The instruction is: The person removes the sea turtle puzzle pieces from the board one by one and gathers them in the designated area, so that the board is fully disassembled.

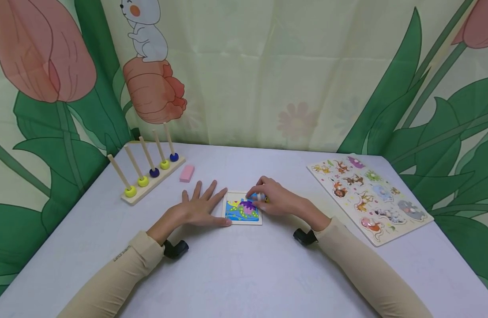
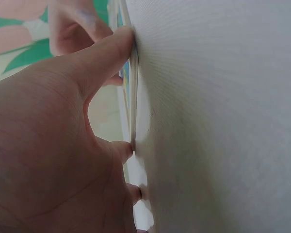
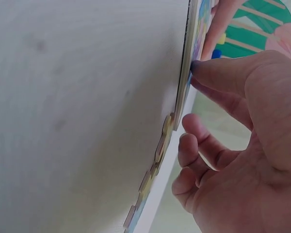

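A small wooden picture puzzle (image 1: pixel 243 222) lies on the table between the two hands; its picture has blue, purple, yellow and green parts. My left hand (image 1: pixel 199 210) spreads its fingers beside the puzzle, with the thumb on its near left corner and the index finger at its far left corner. The right hand (image 1: pixel 279 197) reaches over the puzzle's right side. Its thumb and index finger pinch a purple-edged puzzle piece (image 3: pixel 196 67) at the board's surface, and the other fingers are bent. Most of that piece is hidden by the fingers.
To the left stands a wooden peg rack (image 1: pixel 148 185) with yellow and dark blue beads. A pink block (image 1: pixel 187 173) lies near it. An animal peg puzzle board (image 1: pixel 371 194) lies to the right. A printed curtain (image 1: pixel 244 88) hangs behind the table (image 1: pixel 236 274).
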Demonstrator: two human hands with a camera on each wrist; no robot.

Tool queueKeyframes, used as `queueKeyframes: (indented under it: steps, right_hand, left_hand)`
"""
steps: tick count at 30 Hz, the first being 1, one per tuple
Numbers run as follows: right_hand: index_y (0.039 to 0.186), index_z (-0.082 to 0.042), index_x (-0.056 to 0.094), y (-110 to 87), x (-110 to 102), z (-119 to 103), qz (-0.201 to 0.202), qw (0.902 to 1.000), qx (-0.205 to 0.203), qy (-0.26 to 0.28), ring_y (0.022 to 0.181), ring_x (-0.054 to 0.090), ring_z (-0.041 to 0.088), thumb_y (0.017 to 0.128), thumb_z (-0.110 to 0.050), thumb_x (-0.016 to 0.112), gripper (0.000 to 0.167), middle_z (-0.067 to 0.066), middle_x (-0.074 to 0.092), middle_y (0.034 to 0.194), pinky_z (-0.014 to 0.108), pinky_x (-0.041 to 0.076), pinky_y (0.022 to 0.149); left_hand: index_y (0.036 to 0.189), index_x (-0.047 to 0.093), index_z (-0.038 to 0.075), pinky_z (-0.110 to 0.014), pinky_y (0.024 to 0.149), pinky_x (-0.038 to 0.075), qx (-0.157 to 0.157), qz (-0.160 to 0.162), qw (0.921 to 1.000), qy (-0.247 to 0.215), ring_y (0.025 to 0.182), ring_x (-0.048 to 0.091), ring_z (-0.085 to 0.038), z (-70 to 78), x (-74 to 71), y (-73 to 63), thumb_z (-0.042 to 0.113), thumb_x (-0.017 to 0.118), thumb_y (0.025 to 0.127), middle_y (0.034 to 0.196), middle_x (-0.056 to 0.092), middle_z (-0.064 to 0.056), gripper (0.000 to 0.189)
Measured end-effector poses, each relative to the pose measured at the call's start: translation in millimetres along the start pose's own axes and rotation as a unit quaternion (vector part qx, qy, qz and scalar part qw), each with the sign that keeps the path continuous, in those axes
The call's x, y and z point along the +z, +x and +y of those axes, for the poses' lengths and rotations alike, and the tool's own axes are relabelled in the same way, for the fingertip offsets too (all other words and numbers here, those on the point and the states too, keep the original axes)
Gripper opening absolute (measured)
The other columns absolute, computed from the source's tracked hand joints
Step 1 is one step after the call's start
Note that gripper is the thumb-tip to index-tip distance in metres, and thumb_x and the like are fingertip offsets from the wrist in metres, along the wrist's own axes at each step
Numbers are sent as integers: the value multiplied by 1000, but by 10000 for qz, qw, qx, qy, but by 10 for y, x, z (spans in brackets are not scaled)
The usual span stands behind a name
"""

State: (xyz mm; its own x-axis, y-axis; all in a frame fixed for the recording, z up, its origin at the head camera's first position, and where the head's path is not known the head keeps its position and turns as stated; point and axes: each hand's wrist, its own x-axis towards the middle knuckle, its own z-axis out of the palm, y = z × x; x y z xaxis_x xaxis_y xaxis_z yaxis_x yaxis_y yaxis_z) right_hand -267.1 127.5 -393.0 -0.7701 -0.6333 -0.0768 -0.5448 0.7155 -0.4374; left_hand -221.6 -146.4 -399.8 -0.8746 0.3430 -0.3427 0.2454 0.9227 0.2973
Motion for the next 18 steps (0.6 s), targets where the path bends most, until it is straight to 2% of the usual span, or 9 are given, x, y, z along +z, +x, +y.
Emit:
queueKeyframes:
  steps: [9,15,18]
  right_hand:
    - [122,-22,79,-6,1,15,-83,9999,4,70,108,54,21,101,-19,72,23,9,59,122,33,49,92]
    - [118,-18,79,10,-12,-27,-27,9993,-261,249,103,53,20,101,-15,72,19,10,59,119,30,47,87]
    - [117,-19,79,19,-14,-51,12,9995,-240,221,105,53,22,101,-15,72,18,11,58,121,31,46,87]
  left_hand:
    - [172,12,33,-85,120,-4,14,-34,10000,2,162,-16,-54,3,42,61,86,57,85,181,-10,-9,112]
    - [171,9,36,-86,120,-4,-106,7,9999,18,163,-20,-51,-75,102,126,85,58,86,181,-14,-4,110]
    - [171,10,36,-86,119,-5,-100,15,9999,-43,162,-22,-50,-100,106,128,84,59,86,180,-15,-4,110]
